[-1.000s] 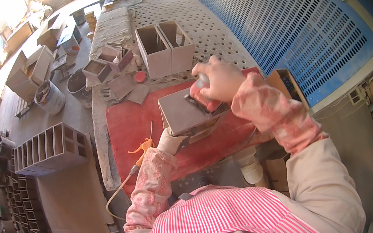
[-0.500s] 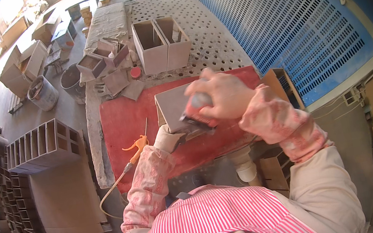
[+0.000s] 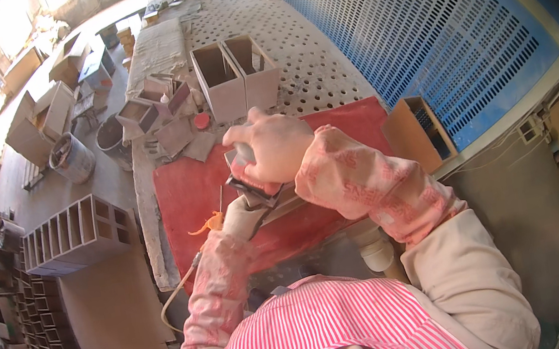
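My right hand (image 3: 266,146) is closed around a red and grey hand sander (image 3: 251,179) with a dark base. The sander sits over the near left part of a grey-brown box (image 3: 288,196), which my hand and sleeve mostly cover. My gloved left hand (image 3: 241,219) grips the box at its near left corner, close beside the sander; its fingertips are partly hidden. Under the box lies a red mat (image 3: 184,189). An orange air blow gun (image 3: 211,222) rests on the mat just left of my left hand, its hose running down toward me.
Two tall open boxes (image 3: 225,99) stand beyond the mat on the perforated bench (image 3: 310,61). Small boxes (image 3: 157,102) and a red lid (image 3: 202,120) are to their left. An open box (image 3: 417,131) stands at the mat's right. A divided box (image 3: 79,233) stands left of the bench.
My right hand has moved the sander left across the box, toward my left hand. My left hand still holds the box corner. The view has shifted slightly.
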### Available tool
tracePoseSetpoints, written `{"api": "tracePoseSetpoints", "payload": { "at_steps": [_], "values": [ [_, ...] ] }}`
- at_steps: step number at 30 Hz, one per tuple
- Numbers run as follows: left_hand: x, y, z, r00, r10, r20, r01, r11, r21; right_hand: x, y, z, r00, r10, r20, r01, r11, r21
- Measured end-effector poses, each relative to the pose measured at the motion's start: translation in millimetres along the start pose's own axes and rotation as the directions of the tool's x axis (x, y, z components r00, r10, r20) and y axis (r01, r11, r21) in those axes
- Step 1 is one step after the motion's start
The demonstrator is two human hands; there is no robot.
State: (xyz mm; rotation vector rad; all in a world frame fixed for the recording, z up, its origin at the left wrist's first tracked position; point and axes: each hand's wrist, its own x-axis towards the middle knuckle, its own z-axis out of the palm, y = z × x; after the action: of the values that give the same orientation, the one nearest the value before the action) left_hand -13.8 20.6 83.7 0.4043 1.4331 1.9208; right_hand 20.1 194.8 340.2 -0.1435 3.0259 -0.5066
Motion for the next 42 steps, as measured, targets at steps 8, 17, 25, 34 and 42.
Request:
{"api": "tracePoseSetpoints", "payload": {
  "at_steps": [8, 17, 25, 34, 42],
  "values": [
    [-17.6, 184.7, 50.7, 0.924, 0.380, -0.042, -0.187, 0.545, 0.817, -9.1, 94.8, 12.4, 0.995, -0.094, -0.029, 0.071, 0.484, 0.872],
    [38.6, 231.2, 186.2, 0.991, -0.019, 0.133, -0.134, -0.150, 0.980, -81.4, 208.4, 149.0, 0.996, 0.083, -0.042, -0.021, 0.639, 0.769],
    [77.3, 254.0, 213.1, 0.992, -0.045, 0.121, -0.129, -0.240, 0.962, -54.4, 186.4, 210.8, 0.907, 0.357, -0.223, -0.201, 0.834, 0.514],
    [126.5, 223.6, 234.3, 0.992, 0.041, 0.116, -0.105, -0.214, 0.971, -48.1, 189.0, 203.1, 0.970, 0.188, -0.155, -0.109, 0.905, 0.410],
    [82.5, 223.7, 238.2, 0.991, -0.008, 0.135, -0.129, -0.360, 0.924, -44.7, 195.3, 229.4, 0.958, 0.164, -0.235, -0.050, 0.904, 0.426]
  ]
}}
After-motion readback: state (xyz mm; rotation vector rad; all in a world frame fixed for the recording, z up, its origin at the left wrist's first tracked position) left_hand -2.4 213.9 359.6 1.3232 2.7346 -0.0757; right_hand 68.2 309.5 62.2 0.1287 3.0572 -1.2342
